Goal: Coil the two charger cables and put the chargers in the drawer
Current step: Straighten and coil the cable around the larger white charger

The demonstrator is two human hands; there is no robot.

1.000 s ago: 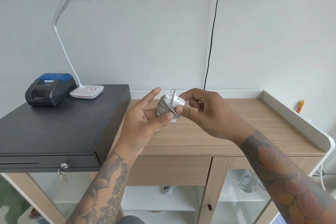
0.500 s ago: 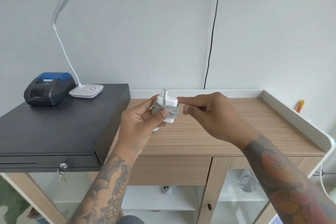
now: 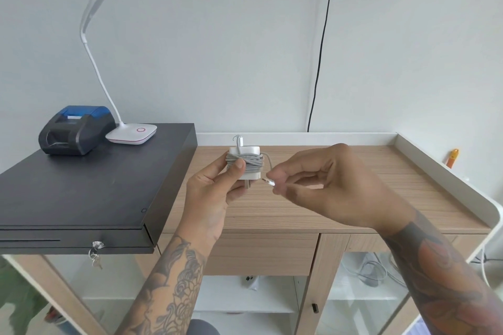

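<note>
My left hand (image 3: 215, 190) grips a white charger (image 3: 246, 173) above the wooden cabinet top, thumb pressed on its front. A grey cable (image 3: 251, 162) is wound tightly round the charger body, and the plug prongs point down. My right hand (image 3: 321, 185) pinches the cable's free end (image 3: 269, 181), just right of the charger, with a short loop of cable running up to the coil. The closed wooden drawer (image 3: 266, 253) sits below the top, under my hands. I see only this one charger.
A black cash drawer (image 3: 81, 187) with keys in its lock stands at the left, carrying a receipt printer (image 3: 74, 130) and a white desk lamp (image 3: 130, 133). The cabinet top (image 3: 353, 215) has a raised white rim at the back and right. A black wire (image 3: 321, 49) hangs down the wall.
The charger has turned upright in my left hand. My right hand came away from the charger body and now pinches the cable's free end lower, to its right.
</note>
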